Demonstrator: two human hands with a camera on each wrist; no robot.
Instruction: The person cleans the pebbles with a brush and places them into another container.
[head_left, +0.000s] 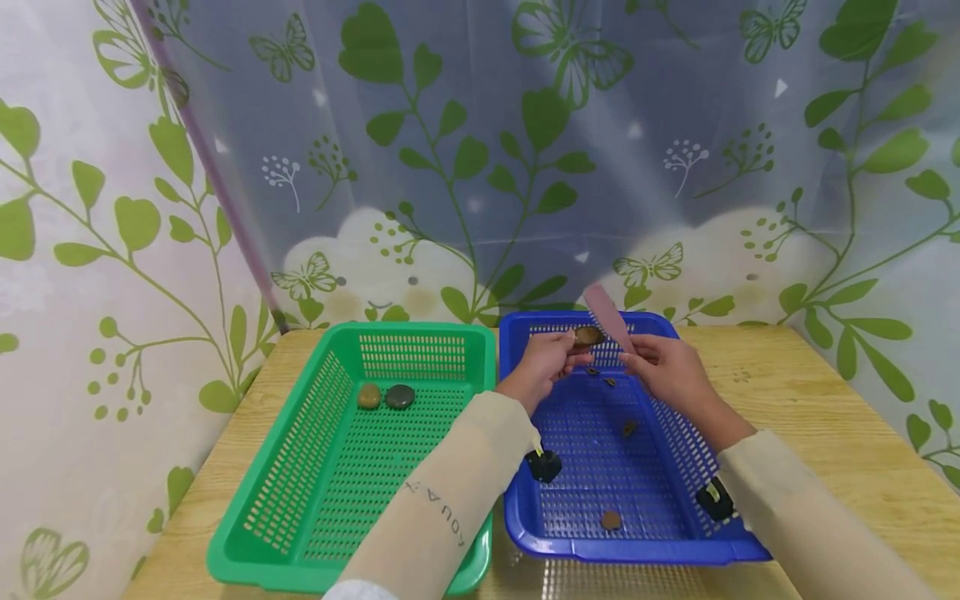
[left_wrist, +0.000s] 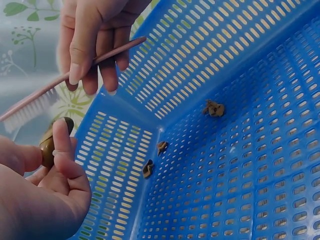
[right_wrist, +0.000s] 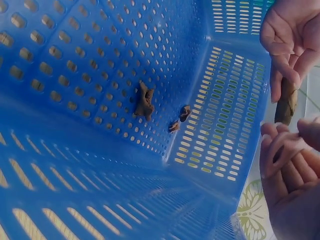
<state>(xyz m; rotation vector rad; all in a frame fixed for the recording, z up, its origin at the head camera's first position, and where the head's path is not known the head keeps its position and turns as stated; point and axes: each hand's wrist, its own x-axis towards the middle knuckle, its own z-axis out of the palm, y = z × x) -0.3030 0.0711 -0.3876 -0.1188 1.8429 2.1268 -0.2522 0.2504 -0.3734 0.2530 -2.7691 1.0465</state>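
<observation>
My left hand (head_left: 546,364) pinches a brown, mud-smeared stone (head_left: 588,336) between thumb and fingers, over the far end of the blue basket (head_left: 592,550). The handle of a pink brush (head_left: 607,317) is gripped by my right hand (head_left: 667,367), just right of the stone. In the left wrist view its pale bristles (left_wrist: 31,111) face down toward the stone, with a gap between them. Small brown clumps (left_wrist: 214,108) lie on the basket floor under the hands. A flat, round brown piece (head_left: 611,520) rests near the basket's front.
To the left stands a green basket (head_left: 225,542) holding a tan stone (head_left: 369,396) and a dark grey stone (head_left: 400,397). Both baskets sit side by side on a wooden table (head_left: 817,400). Behind is a leaf-patterned curtain (head_left: 465,100).
</observation>
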